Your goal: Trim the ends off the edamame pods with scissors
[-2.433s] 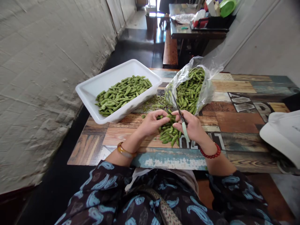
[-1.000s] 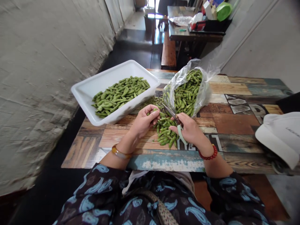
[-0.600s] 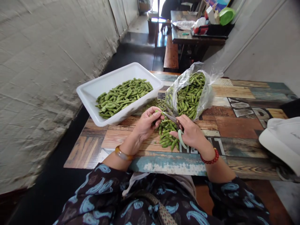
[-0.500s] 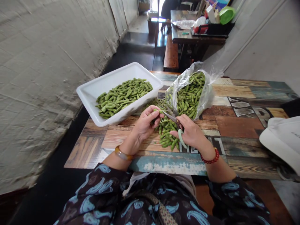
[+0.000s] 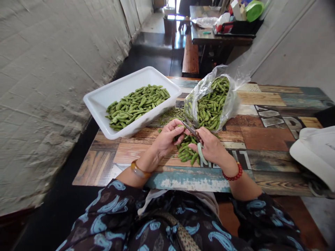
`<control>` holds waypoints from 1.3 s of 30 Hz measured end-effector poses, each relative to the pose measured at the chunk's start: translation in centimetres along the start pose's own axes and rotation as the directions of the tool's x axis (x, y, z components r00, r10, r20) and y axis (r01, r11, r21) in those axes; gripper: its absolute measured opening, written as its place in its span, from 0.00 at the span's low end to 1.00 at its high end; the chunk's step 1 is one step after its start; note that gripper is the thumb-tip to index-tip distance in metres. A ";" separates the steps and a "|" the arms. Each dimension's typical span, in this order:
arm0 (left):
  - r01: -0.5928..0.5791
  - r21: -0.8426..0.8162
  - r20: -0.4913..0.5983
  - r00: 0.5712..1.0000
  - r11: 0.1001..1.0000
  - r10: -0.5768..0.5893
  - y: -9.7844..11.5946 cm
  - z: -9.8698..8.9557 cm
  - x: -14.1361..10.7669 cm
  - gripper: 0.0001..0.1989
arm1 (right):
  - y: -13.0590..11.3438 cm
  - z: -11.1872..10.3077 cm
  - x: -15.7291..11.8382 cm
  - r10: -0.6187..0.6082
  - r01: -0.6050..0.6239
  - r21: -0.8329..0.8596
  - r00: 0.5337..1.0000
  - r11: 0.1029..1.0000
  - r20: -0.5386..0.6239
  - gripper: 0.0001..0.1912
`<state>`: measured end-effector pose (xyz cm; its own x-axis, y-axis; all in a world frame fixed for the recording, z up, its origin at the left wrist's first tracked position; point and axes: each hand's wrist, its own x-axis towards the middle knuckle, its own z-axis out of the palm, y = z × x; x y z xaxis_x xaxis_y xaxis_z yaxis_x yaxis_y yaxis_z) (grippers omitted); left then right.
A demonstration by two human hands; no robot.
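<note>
My right hand (image 5: 210, 144) is closed round scissors (image 5: 201, 153) with pale green handles. Their blades point up and left, the tips beside the fingers of my left hand (image 5: 170, 136). That hand is pinched closed on a green soybean pod, mostly hidden by the fingers. Below and between both hands lies a loose pile of soybean pods (image 5: 187, 153) on the table. Just beyond them, trimmed green bits (image 5: 171, 115) are scattered. A clear plastic bag (image 5: 232, 104) full of pods lies open behind my right hand. To the left, a white tub (image 5: 103, 120) holds many pods.
The patchwork wood-pattern table (image 5: 267, 139) carries everything. A white cap (image 5: 314, 150) rests at its right edge. A rough pale wall (image 5: 52, 69) runs along the left. Farther back are a bench (image 5: 190, 57) and another table (image 5: 201, 38) with a loaded black tray.
The scissor blades have shifted slightly left, up against my left fingers. The pod tip that showed above my left fingers is now hidden. The view has tilted slightly.
</note>
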<state>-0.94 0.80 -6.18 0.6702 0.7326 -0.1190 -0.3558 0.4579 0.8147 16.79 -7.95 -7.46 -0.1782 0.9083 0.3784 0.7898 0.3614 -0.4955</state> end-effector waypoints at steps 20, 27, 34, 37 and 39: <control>-0.124 0.581 -0.102 0.969 0.804 0.223 0.9 -2.0 1.0 0.06 | 1.9 -0.4 0.1 0.054 -0.055 -0.005 0.994 0.998 -0.099 0.12; -0.156 0.986 0.140 0.968 0.062 0.210 -0.7 -2.2 1.5 0.08 | 2.1 -0.2 0.0 0.065 -0.064 0.012 0.996 0.998 -0.064 0.12; -0.151 0.888 0.038 0.965 0.434 0.258 0.5 -2.2 1.1 0.04 | 2.1 -0.1 0.0 0.082 -0.081 0.020 0.994 0.997 -0.074 0.13; -0.091 0.647 -0.107 0.972 0.757 0.208 1.0 -2.0 0.9 0.08 | 2.1 -0.1 0.1 0.094 -0.093 0.023 0.991 0.995 -0.095 0.13; -0.043 0.453 -0.172 0.976 0.891 0.135 1.1 -1.8 0.7 0.12 | 2.0 -0.2 0.1 0.104 -0.101 0.033 0.989 0.994 -0.106 0.13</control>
<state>-2.05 2.78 -6.39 0.4941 0.8632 -0.1041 -0.0510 0.1483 0.9876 18.43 -7.18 -8.29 -0.0320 0.9137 0.4052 0.7837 0.2745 -0.5571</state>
